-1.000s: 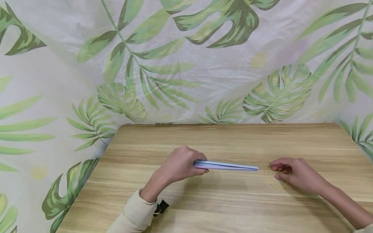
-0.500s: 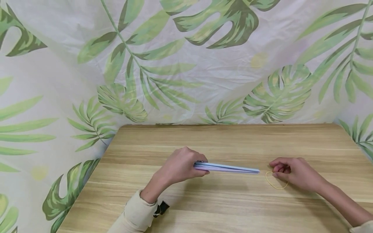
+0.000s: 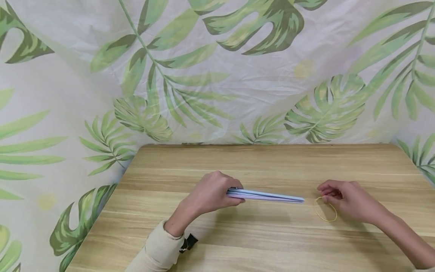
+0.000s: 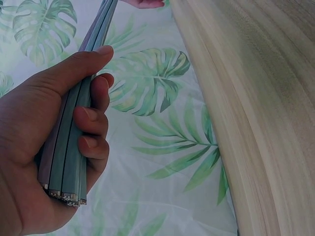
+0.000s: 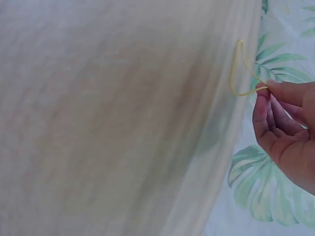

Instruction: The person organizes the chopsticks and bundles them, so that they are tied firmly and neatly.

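My left hand (image 3: 210, 194) grips a bundle of pastel blue and lilac chopsticks (image 3: 268, 195) above the table. The thin ends point right, close together. Seen from the left wrist, the fingers wrap around the thick square ends of the chopsticks (image 4: 69, 162), with the thumb laid across them. To the right of the tips, my right hand (image 3: 353, 200) pinches a thin yellow rubber band (image 3: 316, 212) between thumb and fingertip. The rubber band (image 5: 232, 78) hangs as a loose loop, apart from the chopsticks.
Both hands are over a wood-grain table (image 3: 272, 245). Behind it and at its sides hangs a pale cloth (image 3: 258, 90) printed with green leaves. A small black piece (image 3: 188, 243) shows beside the left sleeve (image 3: 159, 245).
The right hand has shifted slightly right and up with the rubber band, whose loop now looks longer and narrower. The left hand and chopsticks have drifted barely to the right.
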A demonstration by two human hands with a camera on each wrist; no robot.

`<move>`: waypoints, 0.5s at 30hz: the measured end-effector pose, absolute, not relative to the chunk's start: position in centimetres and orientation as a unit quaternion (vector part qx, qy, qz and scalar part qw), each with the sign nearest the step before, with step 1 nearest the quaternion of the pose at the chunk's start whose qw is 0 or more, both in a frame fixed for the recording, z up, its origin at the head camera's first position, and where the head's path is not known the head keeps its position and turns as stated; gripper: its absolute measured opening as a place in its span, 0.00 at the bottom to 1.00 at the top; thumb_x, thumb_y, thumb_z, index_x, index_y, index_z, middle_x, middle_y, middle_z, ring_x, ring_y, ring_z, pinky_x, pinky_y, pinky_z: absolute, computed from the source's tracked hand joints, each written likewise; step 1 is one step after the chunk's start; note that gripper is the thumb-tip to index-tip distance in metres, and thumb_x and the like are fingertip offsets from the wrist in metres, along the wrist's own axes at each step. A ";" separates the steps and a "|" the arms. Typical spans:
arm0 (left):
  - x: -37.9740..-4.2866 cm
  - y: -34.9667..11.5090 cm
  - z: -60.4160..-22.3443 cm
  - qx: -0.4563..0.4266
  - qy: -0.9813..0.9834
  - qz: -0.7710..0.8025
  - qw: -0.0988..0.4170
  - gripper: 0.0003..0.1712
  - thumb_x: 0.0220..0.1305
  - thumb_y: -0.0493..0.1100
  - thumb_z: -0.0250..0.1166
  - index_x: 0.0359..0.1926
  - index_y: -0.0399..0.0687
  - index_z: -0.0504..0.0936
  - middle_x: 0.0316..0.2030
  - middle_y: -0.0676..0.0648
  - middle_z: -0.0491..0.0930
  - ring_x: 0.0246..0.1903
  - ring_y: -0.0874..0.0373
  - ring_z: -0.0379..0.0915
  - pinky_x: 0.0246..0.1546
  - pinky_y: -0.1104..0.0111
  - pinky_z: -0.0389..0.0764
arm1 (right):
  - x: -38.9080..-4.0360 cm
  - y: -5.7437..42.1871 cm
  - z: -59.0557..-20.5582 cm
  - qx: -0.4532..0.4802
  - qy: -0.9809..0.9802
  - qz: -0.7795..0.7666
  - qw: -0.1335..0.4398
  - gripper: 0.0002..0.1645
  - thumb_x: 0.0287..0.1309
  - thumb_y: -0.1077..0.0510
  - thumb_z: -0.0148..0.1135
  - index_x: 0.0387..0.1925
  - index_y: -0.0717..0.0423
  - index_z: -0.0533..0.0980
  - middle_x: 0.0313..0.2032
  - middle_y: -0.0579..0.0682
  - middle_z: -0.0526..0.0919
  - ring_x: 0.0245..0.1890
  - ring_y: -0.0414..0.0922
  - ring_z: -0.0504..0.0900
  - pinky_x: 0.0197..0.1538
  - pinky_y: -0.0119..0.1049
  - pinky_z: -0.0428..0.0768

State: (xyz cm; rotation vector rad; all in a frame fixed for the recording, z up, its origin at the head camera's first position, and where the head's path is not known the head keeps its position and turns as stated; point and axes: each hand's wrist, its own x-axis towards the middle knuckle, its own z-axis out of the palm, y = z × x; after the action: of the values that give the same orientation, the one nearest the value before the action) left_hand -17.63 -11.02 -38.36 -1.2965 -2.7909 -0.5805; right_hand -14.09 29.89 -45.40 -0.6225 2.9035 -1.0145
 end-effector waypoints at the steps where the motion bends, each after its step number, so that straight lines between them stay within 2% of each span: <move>1: -17.6 -11.0 -38.3 -0.414 -0.891 -0.186 0.005 0.09 0.61 0.49 0.81 0.38 0.53 0.92 0.29 0.59 0.87 0.23 0.72 0.68 0.26 0.78 0.72 | -14.0 29.9 -45.2 -0.199 0.926 -0.320 0.001 0.13 0.61 0.71 0.73 0.47 0.62 0.85 0.38 0.44 0.89 0.36 0.30 0.84 0.39 0.28 0.84; 5: -17.6 -11.0 -38.4 -0.415 -0.891 -0.185 0.005 0.09 0.61 0.50 0.81 0.38 0.53 0.92 0.29 0.59 0.87 0.23 0.72 0.68 0.27 0.78 0.72 | -13.7 29.7 -44.7 -0.208 0.925 -0.317 -0.008 0.10 0.61 0.71 0.73 0.43 0.58 0.85 0.36 0.42 0.89 0.35 0.30 0.83 0.37 0.28 0.83; 15: -17.5 -10.8 -38.7 -0.422 -0.888 -0.181 0.012 0.09 0.62 0.49 0.81 0.38 0.53 0.92 0.29 0.59 0.87 0.22 0.72 0.68 0.26 0.79 0.71 | -12.9 28.7 -43.1 -0.193 0.917 -0.349 -0.009 0.08 0.69 0.66 0.69 0.46 0.54 0.85 0.37 0.41 0.88 0.36 0.29 0.82 0.39 0.29 0.84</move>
State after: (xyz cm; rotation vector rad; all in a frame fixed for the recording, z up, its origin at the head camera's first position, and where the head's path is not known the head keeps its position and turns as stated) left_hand -17.55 -10.78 -38.66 -1.3169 -2.7700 -0.5636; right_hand -12.86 28.69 -43.06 -0.6108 2.8971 -1.1009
